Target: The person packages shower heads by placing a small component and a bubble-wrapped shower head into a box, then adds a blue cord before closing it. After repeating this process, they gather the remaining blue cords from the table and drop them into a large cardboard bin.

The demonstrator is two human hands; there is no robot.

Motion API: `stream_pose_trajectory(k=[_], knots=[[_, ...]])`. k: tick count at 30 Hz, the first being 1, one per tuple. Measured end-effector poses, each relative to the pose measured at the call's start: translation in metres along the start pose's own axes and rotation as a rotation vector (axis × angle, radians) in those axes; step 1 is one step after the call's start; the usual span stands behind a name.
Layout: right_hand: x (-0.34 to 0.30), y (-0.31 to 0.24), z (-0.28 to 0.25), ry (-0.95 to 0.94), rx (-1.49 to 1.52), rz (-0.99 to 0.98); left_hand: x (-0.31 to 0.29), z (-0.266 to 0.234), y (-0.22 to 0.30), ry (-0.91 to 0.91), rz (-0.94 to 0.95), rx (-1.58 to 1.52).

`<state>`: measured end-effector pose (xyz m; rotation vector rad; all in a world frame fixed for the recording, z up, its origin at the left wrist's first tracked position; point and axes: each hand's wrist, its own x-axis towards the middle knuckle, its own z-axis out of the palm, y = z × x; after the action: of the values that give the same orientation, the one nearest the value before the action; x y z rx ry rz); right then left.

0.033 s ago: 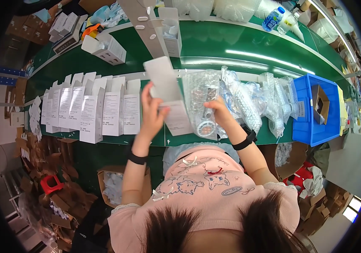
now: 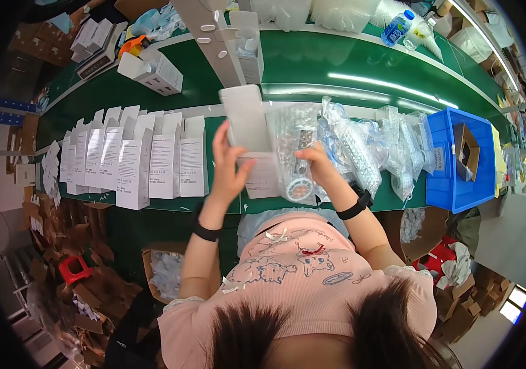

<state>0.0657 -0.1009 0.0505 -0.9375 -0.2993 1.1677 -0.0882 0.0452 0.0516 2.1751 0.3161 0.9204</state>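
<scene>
My left hand (image 2: pixel 229 167) grips an open white carton (image 2: pixel 246 123) by its left side, holding it upright above the green table's front edge (image 2: pixel 171 206). My right hand (image 2: pixel 317 166) holds a clear bubble-wrap pouch (image 2: pixel 295 154) with a round metal part inside, pressed against the carton's right side. Both wrists wear black bands.
A row of several standing white cartons (image 2: pixel 137 161) fills the table to my left. A heap of bubble-wrapped parts (image 2: pixel 367 144) lies to my right, with a blue bin (image 2: pixel 444 184) beyond it. More white boxes (image 2: pixel 152 71) and two bottles (image 2: pixel 398 27) stand past the green conveyor belt (image 2: pixel 349 61).
</scene>
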Motion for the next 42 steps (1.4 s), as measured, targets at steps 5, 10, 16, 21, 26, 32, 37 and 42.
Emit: stream_pose_trajectory(k=[5, 10, 16, 21, 26, 32, 37, 42], knots=[[-0.009, -0.002, -0.002, -0.049, 0.134, 0.076, 0.002, 0.021, 0.015, 0.197, -0.296, -0.584], [-0.007, -0.024, -0.02, 0.043, -0.111, -0.062, 0.012, 0.006, 0.02, -0.182, -0.406, -0.295], [0.001, -0.057, 0.021, 0.318, 0.265, -0.511, 0.002, 0.027, 0.025, -0.225, -0.351, -0.013], [0.028, -0.016, 0.036, 0.593, -0.018, -0.71, -0.015, 0.057, 0.019, 0.071, -0.28, -0.081], [0.018, -0.029, 0.026, 0.43, -0.965, -0.922, -0.015, 0.057, 0.01, 0.161, -0.099, 0.019], [0.013, -0.03, 0.029, -0.002, -1.486, -0.896, 0.0, 0.048, -0.016, 0.245, -0.046, 0.026], [0.069, -0.039, -0.069, 0.378, -1.213, -0.714, -0.017, 0.05, -0.032, 0.221, -0.325, -0.013], [0.11, -0.043, -0.167, 0.547, -1.883, 0.108, -0.033, 0.044, -0.036, 0.182, -0.412, -0.116]])
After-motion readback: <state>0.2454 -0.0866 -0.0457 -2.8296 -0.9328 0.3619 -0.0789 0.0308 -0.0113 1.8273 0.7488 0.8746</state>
